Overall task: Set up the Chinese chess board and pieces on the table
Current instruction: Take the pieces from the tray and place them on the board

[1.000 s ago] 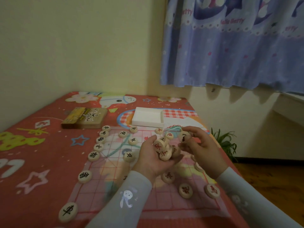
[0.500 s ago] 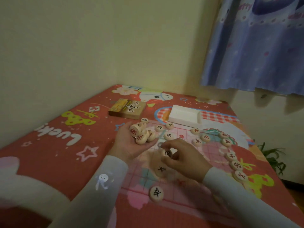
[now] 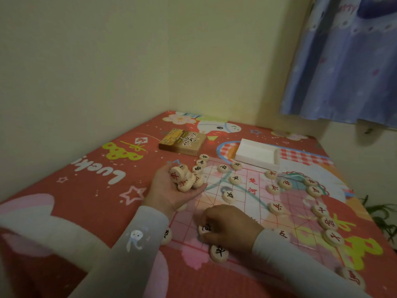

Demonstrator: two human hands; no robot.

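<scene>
A thin see-through chess board with red grid lines lies on the red patterned table cover. Round pale wooden pieces with black or red characters sit along its left, far and right sides. My left hand is palm up over the board's left edge and cups a pile of several pieces. My right hand is low on the near left part of the board, fingers pinching a black-marked piece against the board. Another black piece lies just in front of it.
A brown chess box and a white tray stand beyond the board's far edge. The wall runs along the left, a blue curtain hangs at the right, and a green plant stands past the table's right edge.
My right hand has moved down and toward me, setting a black piece on the near left of the board. My left hand stayed over the left edge with its pile. The view turned left.
</scene>
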